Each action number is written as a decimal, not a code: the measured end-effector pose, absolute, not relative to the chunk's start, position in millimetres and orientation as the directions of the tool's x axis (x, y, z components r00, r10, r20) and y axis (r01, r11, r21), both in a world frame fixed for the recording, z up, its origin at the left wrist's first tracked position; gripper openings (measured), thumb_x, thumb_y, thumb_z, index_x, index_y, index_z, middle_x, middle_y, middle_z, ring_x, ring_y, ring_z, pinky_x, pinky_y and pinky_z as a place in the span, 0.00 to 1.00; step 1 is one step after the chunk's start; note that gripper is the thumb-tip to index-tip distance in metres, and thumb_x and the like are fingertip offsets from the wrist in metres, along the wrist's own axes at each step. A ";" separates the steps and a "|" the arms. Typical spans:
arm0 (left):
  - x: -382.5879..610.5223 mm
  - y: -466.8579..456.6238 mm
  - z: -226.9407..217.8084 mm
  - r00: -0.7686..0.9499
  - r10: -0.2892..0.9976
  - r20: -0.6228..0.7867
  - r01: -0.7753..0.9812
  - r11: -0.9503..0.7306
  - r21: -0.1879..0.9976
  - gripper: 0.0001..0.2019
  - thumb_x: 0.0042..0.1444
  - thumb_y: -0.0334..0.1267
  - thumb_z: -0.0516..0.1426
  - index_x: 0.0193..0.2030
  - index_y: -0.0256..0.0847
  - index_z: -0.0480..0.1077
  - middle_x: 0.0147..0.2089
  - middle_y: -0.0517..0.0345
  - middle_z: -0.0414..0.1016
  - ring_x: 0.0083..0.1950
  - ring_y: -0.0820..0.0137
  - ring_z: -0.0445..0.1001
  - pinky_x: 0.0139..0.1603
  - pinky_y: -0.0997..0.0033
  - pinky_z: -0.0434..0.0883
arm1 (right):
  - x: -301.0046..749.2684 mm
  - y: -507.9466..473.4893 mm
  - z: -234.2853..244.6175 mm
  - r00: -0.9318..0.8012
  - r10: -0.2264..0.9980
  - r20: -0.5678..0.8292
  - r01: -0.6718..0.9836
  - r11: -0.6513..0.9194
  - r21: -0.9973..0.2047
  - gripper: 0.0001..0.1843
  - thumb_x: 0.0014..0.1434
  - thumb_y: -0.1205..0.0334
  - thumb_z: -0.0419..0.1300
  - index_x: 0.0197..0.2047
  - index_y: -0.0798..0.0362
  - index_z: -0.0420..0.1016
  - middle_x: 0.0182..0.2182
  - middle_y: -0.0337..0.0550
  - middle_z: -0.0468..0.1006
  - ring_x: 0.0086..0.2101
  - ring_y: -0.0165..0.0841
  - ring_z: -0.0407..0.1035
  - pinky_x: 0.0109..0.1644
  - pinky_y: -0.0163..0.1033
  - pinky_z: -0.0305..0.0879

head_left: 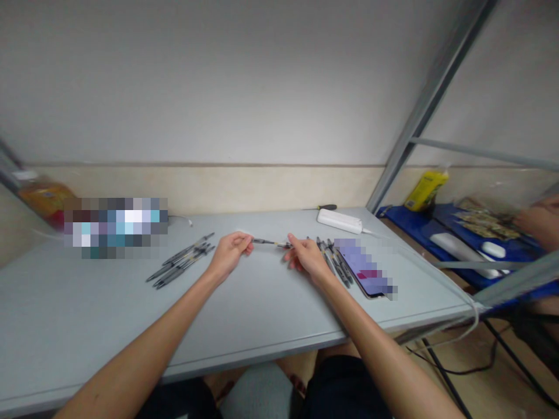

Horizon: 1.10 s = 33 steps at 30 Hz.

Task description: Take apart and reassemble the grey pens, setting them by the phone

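Observation:
A dark pen (267, 242) is held level between both hands over the grey table (87, 314). My left hand (229, 255) pinches its left end with closed fingers. My right hand (305, 256) pinches its right end, fingers curled. A bundle of several dark pens (181, 260) lies on the table to the left of my left hand. Another group of several pens (334, 259) lies just right of my right hand, beside a phone (364, 270).
A white power strip (339, 220) and a screwdriver (325, 207) lie at the table's back right. A metal frame post (419, 110) rises beyond the right corner. A blue surface (441, 230) with a yellow bottle (425, 189) and another person's hand (539, 224) is at right. Cables (441, 372) trail on the floor.

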<state>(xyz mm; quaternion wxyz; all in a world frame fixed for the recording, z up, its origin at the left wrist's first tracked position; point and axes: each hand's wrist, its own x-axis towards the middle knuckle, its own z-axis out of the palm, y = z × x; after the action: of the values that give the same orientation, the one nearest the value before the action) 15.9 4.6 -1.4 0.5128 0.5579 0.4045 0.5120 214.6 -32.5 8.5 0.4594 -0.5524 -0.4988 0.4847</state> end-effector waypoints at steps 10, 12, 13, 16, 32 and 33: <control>13.3 7.3 -4.4 0.148 0.972 0.180 -0.045 -0.175 0.983 0.16 0.45 0.48 0.61 0.30 0.35 0.70 0.23 0.57 0.72 0.25 0.73 0.68 0.31 0.72 0.64 | 216.7 -36.2 14.5 0.032 0.999 -0.039 0.026 -0.039 -0.999 0.15 0.49 0.54 0.61 0.37 0.56 0.72 0.27 0.40 0.76 0.19 0.24 0.67 0.15 0.26 0.55; 13.7 6.9 -3.8 0.148 0.972 0.183 -0.043 -0.178 0.983 0.16 0.44 0.48 0.61 0.29 0.35 0.69 0.23 0.58 0.71 0.25 0.73 0.67 0.31 0.72 0.64 | 216.8 -35.9 14.5 0.036 0.996 -0.083 0.074 -0.085 -0.994 0.17 0.54 0.50 0.55 0.31 0.58 0.72 0.21 0.40 0.73 0.16 0.23 0.63 0.14 0.26 0.52; 13.9 6.7 -3.5 0.150 0.972 0.184 -0.042 -0.179 0.983 0.16 0.44 0.48 0.61 0.29 0.35 0.69 0.23 0.58 0.71 0.25 0.73 0.67 0.31 0.72 0.64 | 216.8 -35.8 14.3 0.039 0.996 -0.084 0.091 -0.087 -0.992 0.18 0.55 0.50 0.54 0.29 0.58 0.71 0.19 0.40 0.72 0.15 0.23 0.62 0.14 0.26 0.51; 13.4 7.2 -3.8 0.149 0.971 0.188 -0.044 -0.184 0.982 0.16 0.44 0.48 0.61 0.29 0.35 0.70 0.23 0.58 0.71 0.25 0.73 0.67 0.31 0.72 0.64 | 216.9 -36.1 14.3 0.040 0.999 -0.006 0.097 -0.010 -0.995 0.13 0.51 0.54 0.59 0.33 0.57 0.71 0.22 0.39 0.73 0.18 0.24 0.64 0.15 0.27 0.53; 11.8 6.3 -0.6 0.129 0.960 0.248 0.124 -0.263 0.957 0.17 0.51 0.51 0.54 0.23 0.38 0.66 0.20 0.61 0.67 0.24 0.74 0.64 0.30 0.74 0.60 | 225.6 -26.7 4.9 0.155 0.949 0.274 0.168 0.248 -0.954 0.16 0.46 0.58 0.60 0.38 0.57 0.73 0.31 0.44 0.74 0.25 0.28 0.65 0.26 0.33 0.65; 11.3 6.9 -0.5 0.120 0.961 0.249 0.119 -0.262 0.958 0.17 0.51 0.51 0.55 0.23 0.38 0.66 0.20 0.61 0.67 0.23 0.74 0.64 0.30 0.74 0.60 | 228.1 -26.3 3.9 0.160 0.949 0.272 0.166 0.246 -0.955 0.16 0.46 0.58 0.60 0.38 0.57 0.74 0.31 0.44 0.75 0.25 0.28 0.66 0.27 0.33 0.65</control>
<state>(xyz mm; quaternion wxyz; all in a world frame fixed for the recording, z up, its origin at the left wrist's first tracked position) 11.3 6.9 -0.5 0.4218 0.6180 0.4369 0.4992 228.1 -26.3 3.9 0.5675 -0.5080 -0.5485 0.3449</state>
